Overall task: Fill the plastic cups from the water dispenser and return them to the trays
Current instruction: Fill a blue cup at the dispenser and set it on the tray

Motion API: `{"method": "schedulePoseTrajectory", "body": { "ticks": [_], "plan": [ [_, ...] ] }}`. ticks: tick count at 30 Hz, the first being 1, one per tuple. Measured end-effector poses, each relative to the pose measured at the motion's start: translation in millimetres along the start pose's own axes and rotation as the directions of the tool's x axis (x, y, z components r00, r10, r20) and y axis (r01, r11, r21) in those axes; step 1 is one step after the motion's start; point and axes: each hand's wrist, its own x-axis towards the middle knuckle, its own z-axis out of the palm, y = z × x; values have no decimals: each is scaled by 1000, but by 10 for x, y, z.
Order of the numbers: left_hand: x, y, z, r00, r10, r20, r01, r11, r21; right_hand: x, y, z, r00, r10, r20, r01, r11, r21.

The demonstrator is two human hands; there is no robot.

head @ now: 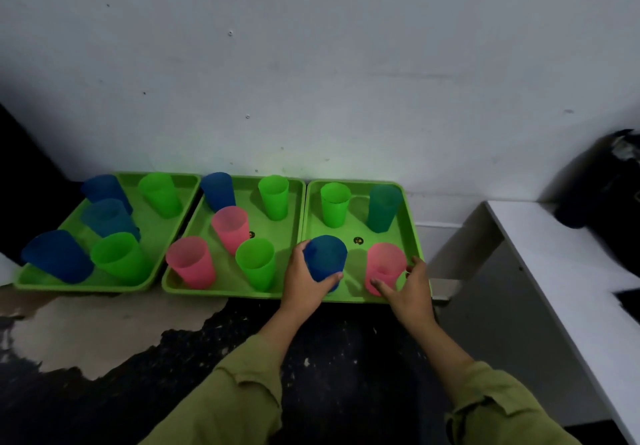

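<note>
Three green trays stand side by side against the wall: a left tray (173, 216), a middle tray (294, 209) and a right tray (408, 216). Each carries several plastic cups in blue, green and pink. In the right tray's front left corner stands a blue cup (327, 256), and my left hand (304, 283) is wrapped around it. My right hand (410, 288) has its fingers spread around a pink cup (384, 264) in the front right corner, touching its sides. A green cup (334, 204) and a teal cup (382, 207) stand at the back of that tray. The water dispenser is out of view.
A white ledge (561, 264) runs along the right, with a dark bag-like thing (602, 181) at its far end. The floor in front of the trays is dark with a worn pale patch (104, 327) at the left. The white wall rises right behind the trays.
</note>
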Motion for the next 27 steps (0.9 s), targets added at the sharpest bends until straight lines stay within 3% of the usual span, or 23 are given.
{"method": "schedulePoseTrajectory", "body": {
  "ticks": [7, 10, 21, 27],
  "plan": [
    [-239, 47, -509, 993, 113, -16, -114, 988, -109, -494, -87, 292, 984, 71, -164, -70, 997, 9],
    [-344, -51, -867, 990, 140, 26, -137, 985, -106, -720, -202, 515, 981, 90, -171, -90, 996, 6],
    [-860, -927, -2911, 999, 8, 45, -5, 998, -68, -1897, -1228, 1809, 995, -69, 74, 71, 997, -20],
    [-1085, -1423, -3995, 997, -61, -45, 62, 998, 4, -2390, -1853, 2572, 956, -190, 224, 201, 979, -28]
  ]
}}
